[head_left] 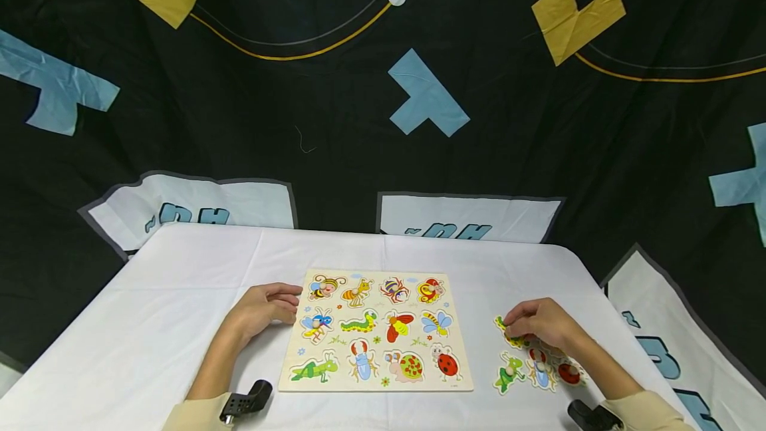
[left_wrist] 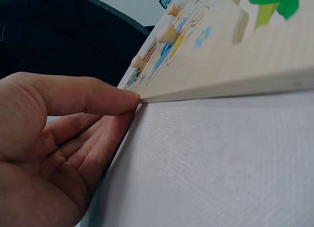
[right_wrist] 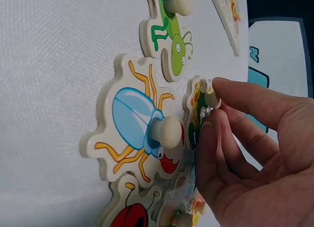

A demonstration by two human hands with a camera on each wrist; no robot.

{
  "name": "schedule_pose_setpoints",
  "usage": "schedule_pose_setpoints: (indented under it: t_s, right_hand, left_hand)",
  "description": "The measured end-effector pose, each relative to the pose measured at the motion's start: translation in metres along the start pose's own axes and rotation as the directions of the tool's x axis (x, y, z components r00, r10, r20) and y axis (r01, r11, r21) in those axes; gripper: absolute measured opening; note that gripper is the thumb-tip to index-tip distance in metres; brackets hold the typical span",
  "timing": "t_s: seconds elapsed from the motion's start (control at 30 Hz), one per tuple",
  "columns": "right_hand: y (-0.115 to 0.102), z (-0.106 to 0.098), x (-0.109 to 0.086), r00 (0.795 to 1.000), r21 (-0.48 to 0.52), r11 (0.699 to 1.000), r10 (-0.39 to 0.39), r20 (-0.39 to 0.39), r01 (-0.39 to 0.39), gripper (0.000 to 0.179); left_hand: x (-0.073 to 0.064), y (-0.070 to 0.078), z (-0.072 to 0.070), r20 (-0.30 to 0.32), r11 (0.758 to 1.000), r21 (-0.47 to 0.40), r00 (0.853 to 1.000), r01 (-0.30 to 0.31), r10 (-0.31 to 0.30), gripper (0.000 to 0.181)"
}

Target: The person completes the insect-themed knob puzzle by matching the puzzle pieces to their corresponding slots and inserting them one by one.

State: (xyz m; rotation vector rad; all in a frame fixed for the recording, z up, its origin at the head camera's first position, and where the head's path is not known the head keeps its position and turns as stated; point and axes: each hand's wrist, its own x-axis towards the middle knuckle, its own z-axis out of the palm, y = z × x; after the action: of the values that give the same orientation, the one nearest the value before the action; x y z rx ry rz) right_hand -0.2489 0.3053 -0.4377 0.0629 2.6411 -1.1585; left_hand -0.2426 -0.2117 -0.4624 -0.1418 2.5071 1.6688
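Observation:
A wooden peg puzzle board (head_left: 391,344) with insect pictures lies on the white table. My left hand (head_left: 263,311) touches its left edge, and the thumb (left_wrist: 93,95) meets the edge in the left wrist view. To the right of the board, my right hand (head_left: 541,321) pinches the knob of a green and yellow caterpillar piece (right_wrist: 195,101), partly covered by the fingers. Close by lie a grasshopper piece (right_wrist: 172,45), a blue stag beetle piece (right_wrist: 135,114) and a ladybug piece (right_wrist: 130,217). Another knobbed piece, near the ladybug, is mostly hidden.
Several wooden knobs (left_wrist: 168,34) stand up from the board's left side in the left wrist view. A grasshopper-shaped recess (left_wrist: 239,15) shows nearer. The white tablecloth (head_left: 197,271) reaches back to a dark curtain (head_left: 335,151).

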Motion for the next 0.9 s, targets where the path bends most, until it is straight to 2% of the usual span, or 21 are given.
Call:
schedule_pose_setpoints:
  t_s: [0.9]
  right_hand:
    - [0.0018,0.0025,-0.0006,1.0,0.001,1.0,-0.016,-0.018,0.016,0.021]
  left_hand:
    - [-0.0018,0.0024,0.0001,0.0,1.0,-0.007,1.0,-0.009,0.009,0.062]
